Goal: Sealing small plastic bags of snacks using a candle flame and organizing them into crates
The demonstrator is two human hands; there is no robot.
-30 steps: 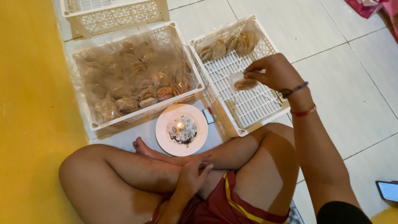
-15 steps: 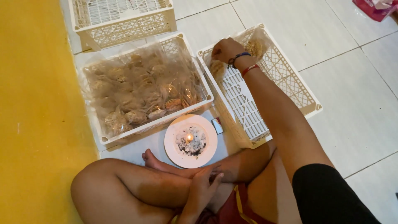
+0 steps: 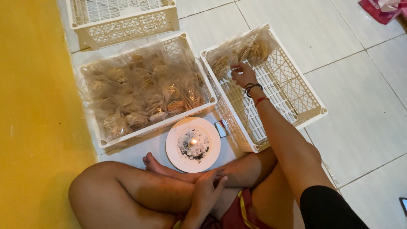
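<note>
Items I log from the head view:

- Middle crate [image 3: 144, 95], white lattice plastic, heaped full of clear-bagged snacks.
- Third crate [image 3: 123, 19] at the top edge, contents unclear.
- White plate [image 3: 193, 145] just before my crossed legs, holding a small lit candle [image 3: 194, 142] in ash-grey residue; it sits between the two near crates.
- Right crate [image 3: 271, 89], mostly bare floor, with a few bagged snacks [image 3: 239, 57] stacked in its far corner.
- Right hand [image 3: 243, 74]: reaching over the crate wall, fingers loosely curled, touching the corner packets; whether it grips one, I cannot tell.
- Left hand [image 3: 205, 191]: resting slack on my shin, holding nothing.
</note>
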